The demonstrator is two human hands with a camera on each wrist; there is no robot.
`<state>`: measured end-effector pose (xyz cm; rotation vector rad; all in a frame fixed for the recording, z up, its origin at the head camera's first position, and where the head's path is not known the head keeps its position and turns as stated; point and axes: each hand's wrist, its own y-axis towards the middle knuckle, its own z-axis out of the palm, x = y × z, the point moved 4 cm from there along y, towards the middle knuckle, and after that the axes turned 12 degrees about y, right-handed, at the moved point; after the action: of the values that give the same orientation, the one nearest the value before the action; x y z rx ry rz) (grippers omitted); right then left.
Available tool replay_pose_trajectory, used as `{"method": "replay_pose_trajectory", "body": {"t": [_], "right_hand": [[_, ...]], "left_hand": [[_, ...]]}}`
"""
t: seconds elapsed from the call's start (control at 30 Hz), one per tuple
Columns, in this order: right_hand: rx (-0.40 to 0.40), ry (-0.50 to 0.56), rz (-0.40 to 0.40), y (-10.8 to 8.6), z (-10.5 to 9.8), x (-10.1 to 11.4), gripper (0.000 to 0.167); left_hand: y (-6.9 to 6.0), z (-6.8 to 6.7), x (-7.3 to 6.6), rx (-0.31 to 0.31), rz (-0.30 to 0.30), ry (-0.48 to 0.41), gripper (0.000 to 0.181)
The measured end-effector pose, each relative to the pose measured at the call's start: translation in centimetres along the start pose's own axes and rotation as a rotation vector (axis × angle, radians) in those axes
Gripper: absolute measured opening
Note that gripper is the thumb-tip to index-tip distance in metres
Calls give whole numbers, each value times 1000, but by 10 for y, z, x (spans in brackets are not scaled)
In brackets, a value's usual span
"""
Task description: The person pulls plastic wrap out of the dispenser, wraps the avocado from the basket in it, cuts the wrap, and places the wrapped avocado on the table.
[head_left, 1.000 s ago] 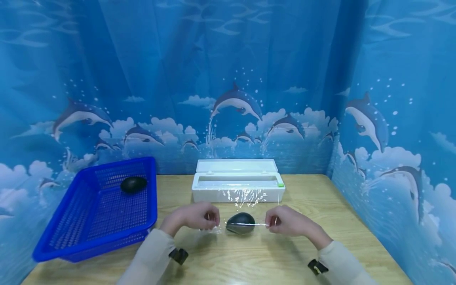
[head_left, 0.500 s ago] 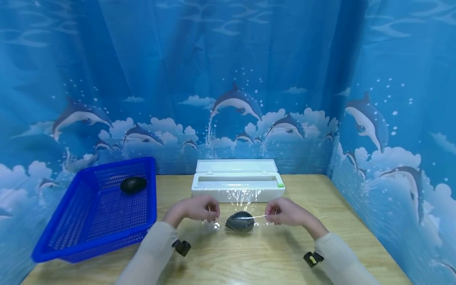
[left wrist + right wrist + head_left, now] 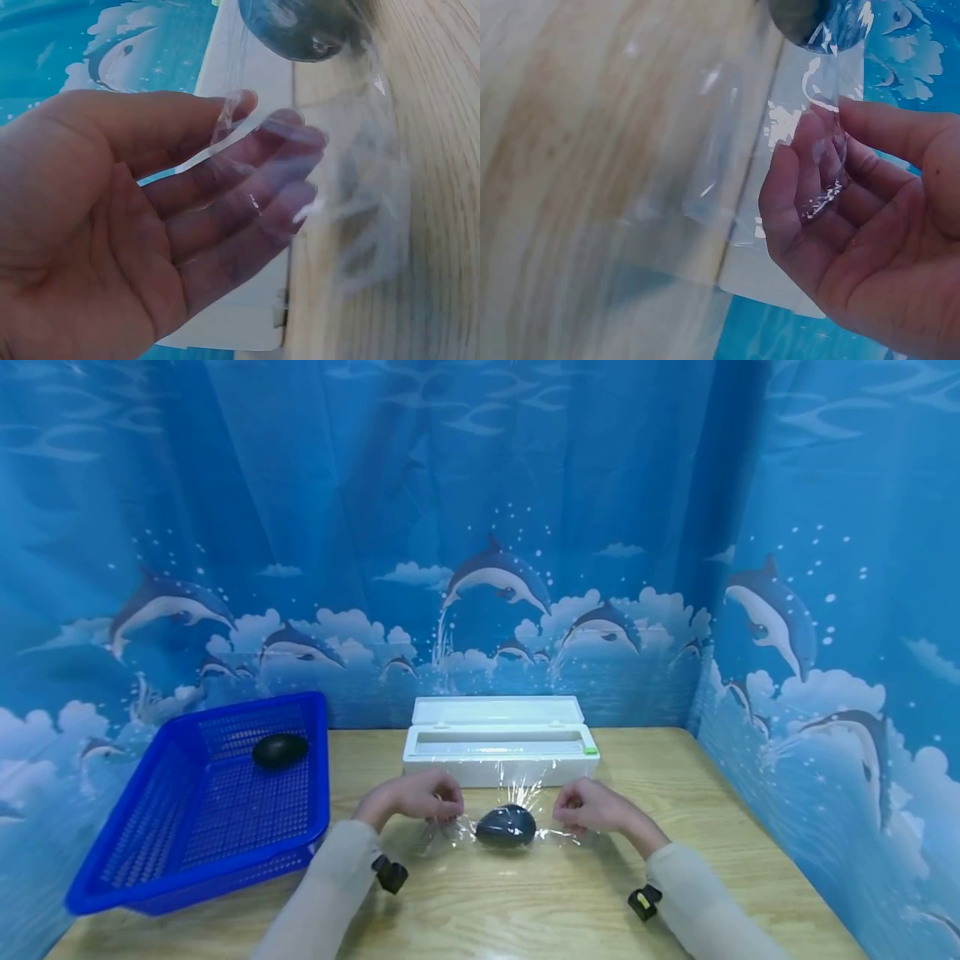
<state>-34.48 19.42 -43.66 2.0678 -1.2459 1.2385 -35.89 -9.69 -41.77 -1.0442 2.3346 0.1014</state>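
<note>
A dark oval fruit-like object (image 3: 506, 826) lies on the table between the hands, under clear plastic film (image 3: 465, 833). Its lower end shows at the top of the left wrist view (image 3: 300, 30) and the right wrist view (image 3: 802, 19). To its left, the left hand (image 3: 420, 795) pinches the film near thumb and index tips; other fingers (image 3: 247, 202) lie behind the film, loosely bent. The right hand (image 3: 596, 806) pinches the film on the other side, its fingers (image 3: 787, 187) curved behind it.
Behind the hands stands a white box (image 3: 501, 770) with its lid raised and a green piece (image 3: 590, 750) at the right. A blue basket (image 3: 202, 877) on the left holds another dark oval object (image 3: 280, 750). Dolphin-print curtains (image 3: 480, 485) surround the wooden table (image 3: 495, 910).
Both hands have moved slightly away from the body, and the right one a little left. The film, earlier a taut line across the dark object, now drapes over it with creased sides.
</note>
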Motion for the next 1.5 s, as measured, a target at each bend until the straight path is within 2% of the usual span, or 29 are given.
{"method": "replay_pose_trajectory", "body": {"t": [0.13, 0.37, 0.5, 0.6, 0.7, 0.8, 0.93, 1.07, 1.17, 1.27, 1.33, 1.4, 1.5], "right_hand": [[-17, 8, 24, 4, 3, -7, 13], [-27, -12, 46, 6, 6, -9, 10], [-33, -35, 35, 4, 6, -6, 9], [-36, -47, 37, 3, 5, -4, 6], [-36, -58, 39, 2, 5, -3, 5], [-39, -66, 40, 1, 4, -2, 5], [-58, -109, 37, 0, 4, 0, 4], [-123, -189, 58, -4, 5, 8, 7], [-182, -276, 0, -10, 10, 23, 12], [-199, -365, -150, -16, 19, 45, 17], [-186, -404, -257, -20, 28, 57, 18], [-155, -425, -328, -22, 38, 65, 21], [-114, -453, -380, -22, 51, 67, 29]], "left_hand": [[4, 4, 3, 12, -14, -25, 11], [8, 11, 7, 5, -17, 11, 8], [6, 11, 8, 8, -26, -3, 10], [4, 9, 6, -16, -19, 8, 14], [2, 5, -2, -64, 11, 51, 20], [2, 3, -17, -113, 54, 77, 27], [5, 7, -35, -119, 73, 64, 35], [11, 14, -43, -100, 50, 42, 40], [16, 19, -45, -92, 29, 40, 41], [21, 22, -47, -87, 11, 50, 41], [24, 24, -46, -84, -6, 51, 40], [27, 25, -46, -81, -16, 50, 37], [29, 28, -45, -80, -3, 48, 34]]}}
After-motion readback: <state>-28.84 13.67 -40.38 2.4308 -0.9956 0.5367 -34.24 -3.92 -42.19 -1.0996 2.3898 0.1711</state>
